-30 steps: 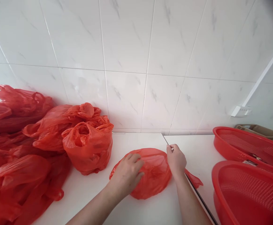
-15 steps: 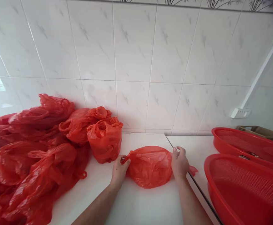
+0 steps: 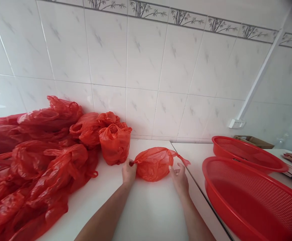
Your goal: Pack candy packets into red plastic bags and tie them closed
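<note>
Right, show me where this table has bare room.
The white tabletop is bare between the forearms, nearer than the middle bag. A narrower strip lies behind that bag, before the tiled wall. Crowded: heaped bags at left, red baskets at right.

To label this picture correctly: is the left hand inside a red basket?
No, the left hand pinches the left end of the puffed red bag on the white table.

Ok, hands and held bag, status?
Left hand pinching left end of puffed bag. Right hand open at its right side. Upright bag close behind left hand.
</note>
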Demonstrator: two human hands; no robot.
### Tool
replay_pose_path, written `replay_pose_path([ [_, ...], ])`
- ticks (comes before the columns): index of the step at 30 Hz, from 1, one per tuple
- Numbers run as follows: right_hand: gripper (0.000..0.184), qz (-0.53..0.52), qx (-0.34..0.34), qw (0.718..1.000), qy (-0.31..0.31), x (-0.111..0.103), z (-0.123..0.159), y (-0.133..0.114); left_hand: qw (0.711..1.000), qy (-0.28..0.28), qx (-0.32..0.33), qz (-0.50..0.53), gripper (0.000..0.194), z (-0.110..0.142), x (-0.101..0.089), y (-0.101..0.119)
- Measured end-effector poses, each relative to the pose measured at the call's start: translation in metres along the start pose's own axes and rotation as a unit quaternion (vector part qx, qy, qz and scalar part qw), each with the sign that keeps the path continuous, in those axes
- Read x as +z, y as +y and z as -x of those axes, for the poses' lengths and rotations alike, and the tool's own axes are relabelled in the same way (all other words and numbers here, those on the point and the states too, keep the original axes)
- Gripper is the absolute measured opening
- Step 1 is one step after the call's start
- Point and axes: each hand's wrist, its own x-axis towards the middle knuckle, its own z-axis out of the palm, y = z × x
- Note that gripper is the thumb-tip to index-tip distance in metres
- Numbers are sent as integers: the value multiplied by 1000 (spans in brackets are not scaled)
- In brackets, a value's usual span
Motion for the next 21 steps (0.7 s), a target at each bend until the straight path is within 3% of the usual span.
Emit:
replay_pose_path([
  [10,40,-11,28,999,-29,6,-5,1,999,-35,19,14,26,0,0,4],
  [21,53,-39,45,998,-21,4,-10,2,998,-60,14,20,36,-1,3,-2],
])
